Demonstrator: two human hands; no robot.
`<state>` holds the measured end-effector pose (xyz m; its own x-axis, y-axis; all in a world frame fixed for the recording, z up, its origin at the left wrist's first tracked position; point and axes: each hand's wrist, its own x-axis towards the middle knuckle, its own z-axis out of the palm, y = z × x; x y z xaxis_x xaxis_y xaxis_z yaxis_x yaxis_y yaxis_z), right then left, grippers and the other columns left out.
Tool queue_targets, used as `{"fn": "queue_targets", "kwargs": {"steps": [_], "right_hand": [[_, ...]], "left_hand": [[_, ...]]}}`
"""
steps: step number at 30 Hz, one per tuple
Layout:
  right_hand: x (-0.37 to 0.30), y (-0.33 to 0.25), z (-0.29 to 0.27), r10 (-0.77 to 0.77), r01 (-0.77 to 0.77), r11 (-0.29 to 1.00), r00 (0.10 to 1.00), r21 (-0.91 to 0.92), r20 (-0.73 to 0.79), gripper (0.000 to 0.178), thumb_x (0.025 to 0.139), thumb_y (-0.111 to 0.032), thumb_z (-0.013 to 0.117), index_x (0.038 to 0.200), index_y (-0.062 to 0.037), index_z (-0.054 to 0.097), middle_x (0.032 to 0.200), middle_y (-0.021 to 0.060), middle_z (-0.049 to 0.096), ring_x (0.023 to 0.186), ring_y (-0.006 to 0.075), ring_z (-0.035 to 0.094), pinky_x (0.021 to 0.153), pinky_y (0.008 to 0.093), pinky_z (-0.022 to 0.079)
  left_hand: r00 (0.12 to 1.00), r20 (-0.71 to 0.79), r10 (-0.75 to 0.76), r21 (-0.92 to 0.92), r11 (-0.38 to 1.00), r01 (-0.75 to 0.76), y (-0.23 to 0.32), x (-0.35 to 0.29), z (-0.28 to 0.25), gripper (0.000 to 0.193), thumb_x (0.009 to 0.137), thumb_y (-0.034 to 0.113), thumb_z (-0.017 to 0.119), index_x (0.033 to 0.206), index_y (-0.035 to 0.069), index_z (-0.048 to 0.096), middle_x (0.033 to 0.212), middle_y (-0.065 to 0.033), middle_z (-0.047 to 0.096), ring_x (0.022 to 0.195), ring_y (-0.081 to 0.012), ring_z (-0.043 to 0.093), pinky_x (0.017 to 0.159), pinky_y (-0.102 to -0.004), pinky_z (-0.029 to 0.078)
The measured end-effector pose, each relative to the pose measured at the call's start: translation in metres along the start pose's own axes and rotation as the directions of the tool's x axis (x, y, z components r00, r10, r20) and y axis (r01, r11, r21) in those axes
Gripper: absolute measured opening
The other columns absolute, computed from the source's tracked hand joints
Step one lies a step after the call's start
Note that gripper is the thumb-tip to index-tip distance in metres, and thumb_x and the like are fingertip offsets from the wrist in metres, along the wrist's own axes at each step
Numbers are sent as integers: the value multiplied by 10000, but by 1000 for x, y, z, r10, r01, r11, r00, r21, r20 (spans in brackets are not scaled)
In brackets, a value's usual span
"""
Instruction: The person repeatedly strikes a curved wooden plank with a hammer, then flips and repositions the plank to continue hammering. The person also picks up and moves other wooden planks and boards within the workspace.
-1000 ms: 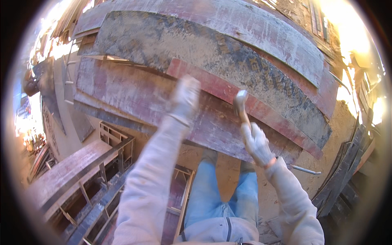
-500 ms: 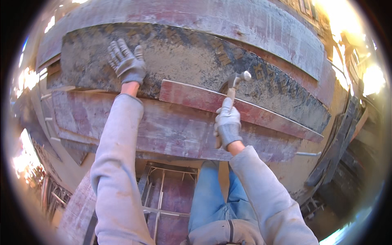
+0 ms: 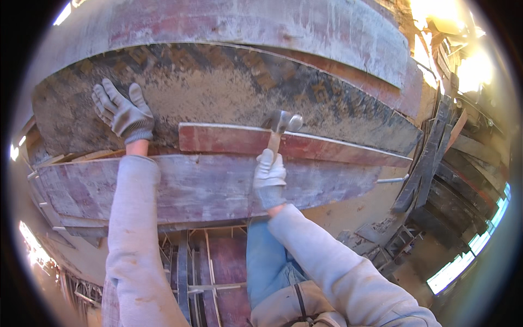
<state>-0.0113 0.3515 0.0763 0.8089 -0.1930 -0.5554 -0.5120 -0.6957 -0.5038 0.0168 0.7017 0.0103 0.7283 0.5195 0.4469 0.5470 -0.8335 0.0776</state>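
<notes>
My left hand (image 3: pixel 122 110), in a grey work glove, lies flat with fingers spread on a dark, dirt-crusted board (image 3: pixel 207 92). My gloved right hand (image 3: pixel 269 173) is wrapped round the wooden handle of a claw hammer (image 3: pixel 275 143). The hammer's metal head is over the upper edge of a narrow reddish board (image 3: pixel 229 143); whether it touches is hard to tell. That narrow strip lies along the near edge of the dark board, to the right of my left hand. Below it is a wider, worn purplish board (image 3: pixel 190 182).
Another large weathered panel (image 3: pixel 261 24) lies beyond the dark board. A metal rod (image 3: pixel 393 179) sticks out at the right end of the purplish board. Dark planks (image 3: pixel 427 158) are piled on the right. A metal frame (image 3: pixel 218 286) stands near my legs.
The view has shifted, so the boards and hands appear further left. The hammer head has come down from above the reddish strip to its upper edge. My left hand stays flat on the dark board.
</notes>
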Motion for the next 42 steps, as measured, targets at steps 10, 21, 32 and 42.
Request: {"fn": "queue_targets", "kwargs": {"steps": [10,21,32,42], "right_hand": [[9,-25,-29,93,-116,988,973,98,212,602,1069,-572,501,1004,5,660,911,265,721,893,431,716,786,512,535],[-19,-38,-137,388,-460,887,791,42,472,500,1064,-556,541,897,-86,564,641,21,541,430,159,519,379,347,441],[-76,141,-101,377,-308,892,910,-331,170,658,1021,-645,539,1178,-20,672,1127,298,718,1109,477,674,950,552,512],[-88,198,-52,108,-107,993,994,53,-20,612,996,-596,633,1119,2,665,997,258,734,938,448,707,830,531,535]], "left_hand": [[998,-60,19,-1,1000,-19,0,1,4,776,1057,579,476,1591,22,397,1633,-265,376,1539,-434,310,1259,-567,221],[961,168,220,-31,975,-218,16,10,-64,799,1014,622,547,1606,106,406,1677,-229,331,1562,-420,284,1279,-562,185],[852,421,310,-194,949,-249,56,-118,-46,717,1023,523,572,1627,179,398,1683,-199,335,1562,-384,304,1287,-547,206],[886,353,300,-186,951,-248,53,-122,-36,662,1026,484,590,1588,163,453,1652,-173,409,1531,-365,383,1281,-520,261]]}}
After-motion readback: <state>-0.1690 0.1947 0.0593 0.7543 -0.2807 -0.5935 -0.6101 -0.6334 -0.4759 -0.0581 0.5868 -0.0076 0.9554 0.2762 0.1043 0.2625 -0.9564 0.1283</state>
